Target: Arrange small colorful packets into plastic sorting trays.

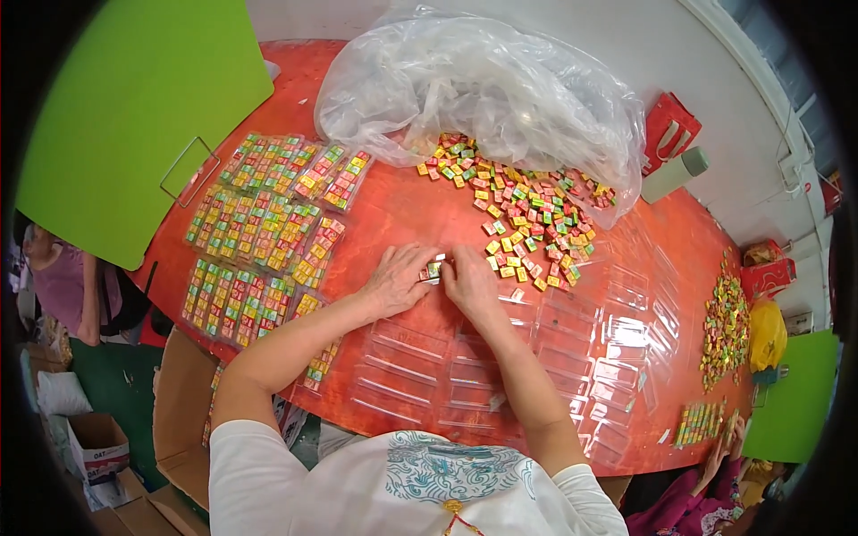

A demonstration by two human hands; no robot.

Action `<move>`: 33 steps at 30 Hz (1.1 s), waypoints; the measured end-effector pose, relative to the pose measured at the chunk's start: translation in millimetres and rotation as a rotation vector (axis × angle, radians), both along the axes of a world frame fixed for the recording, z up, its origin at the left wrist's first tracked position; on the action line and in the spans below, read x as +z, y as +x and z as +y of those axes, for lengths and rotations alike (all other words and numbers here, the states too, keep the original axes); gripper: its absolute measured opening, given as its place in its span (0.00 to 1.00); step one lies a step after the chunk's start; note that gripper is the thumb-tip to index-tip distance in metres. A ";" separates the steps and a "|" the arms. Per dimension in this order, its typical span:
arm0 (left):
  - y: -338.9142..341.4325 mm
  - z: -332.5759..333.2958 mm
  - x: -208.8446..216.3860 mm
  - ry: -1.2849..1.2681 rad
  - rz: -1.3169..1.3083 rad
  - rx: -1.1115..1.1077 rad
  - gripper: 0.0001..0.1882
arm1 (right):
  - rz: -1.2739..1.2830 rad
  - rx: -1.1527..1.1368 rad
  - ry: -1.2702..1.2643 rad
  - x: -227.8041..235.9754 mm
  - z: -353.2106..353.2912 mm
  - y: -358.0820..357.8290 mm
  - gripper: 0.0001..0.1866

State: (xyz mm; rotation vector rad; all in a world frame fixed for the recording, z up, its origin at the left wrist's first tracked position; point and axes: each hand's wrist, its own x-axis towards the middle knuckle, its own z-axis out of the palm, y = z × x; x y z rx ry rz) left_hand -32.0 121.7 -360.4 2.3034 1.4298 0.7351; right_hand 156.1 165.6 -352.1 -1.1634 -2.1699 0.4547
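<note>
Red tabletop (pixel 393 205) fills mid-frame, green panel (pixel 134 116) upper left. We've got a few small boxes (pixel 433 268) around centre, their row seemingly slanting up-right. Our left hand (pixel 399 279) is curled around them; the right hand (pixel 472 280) bunches in at the upper end, can't tell if it's gripping. Loose pile (pixel 519 240) sits upper right of centre, nearer our right.

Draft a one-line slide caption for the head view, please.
Left hand and right hand meet at small multicoloured rectangular pieces, among transparent plastic trays on a glossy red table.
</note>
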 end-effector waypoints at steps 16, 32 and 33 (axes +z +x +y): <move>-42.5 33.3 12.0 -0.693 -1.066 0.107 0.31 | -0.135 0.084 0.097 0.4 3.3 9.2 0.05; -2.9 -1.5 28.9 -0.002 0.263 0.065 0.31 | 0.027 -0.180 0.002 -23.8 38.2 65.8 0.08; -5.7 -1.2 36.3 0.017 0.213 0.079 0.30 | 0.033 -0.171 0.010 -22.0 37.5 64.4 0.08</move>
